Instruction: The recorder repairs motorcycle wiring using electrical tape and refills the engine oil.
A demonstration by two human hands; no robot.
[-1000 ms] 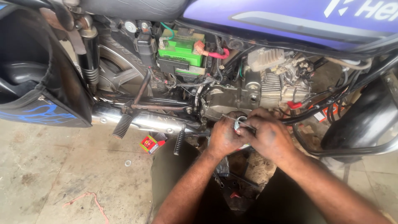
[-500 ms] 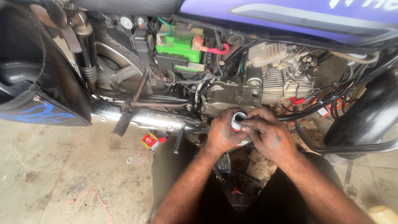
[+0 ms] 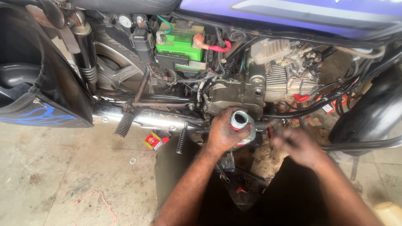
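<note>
My left hand (image 3: 222, 133) grips a small grey bottle (image 3: 243, 126) with an open round mouth, held upright just below the motorcycle's engine (image 3: 251, 90). My right hand (image 3: 298, 145) is blurred, off to the right of the bottle and apart from it, low beside the engine; whether it holds anything I cannot tell. Both hands are dirty with grease. A green battery (image 3: 179, 44) sits in the frame above and left of my hands.
The purple motorcycle's tank (image 3: 293, 14) runs across the top. The chrome exhaust pipe (image 3: 142, 117) and black footpegs (image 3: 124, 124) lie left of my hands. A small red packet (image 3: 153, 140) and a washer (image 3: 132, 160) rest on the concrete floor. A black fairing (image 3: 37, 92) stands at the left.
My right hand has come off the bottle's mouth and moved away to the right. The bottle's opening now shows uncovered in my left hand.
</note>
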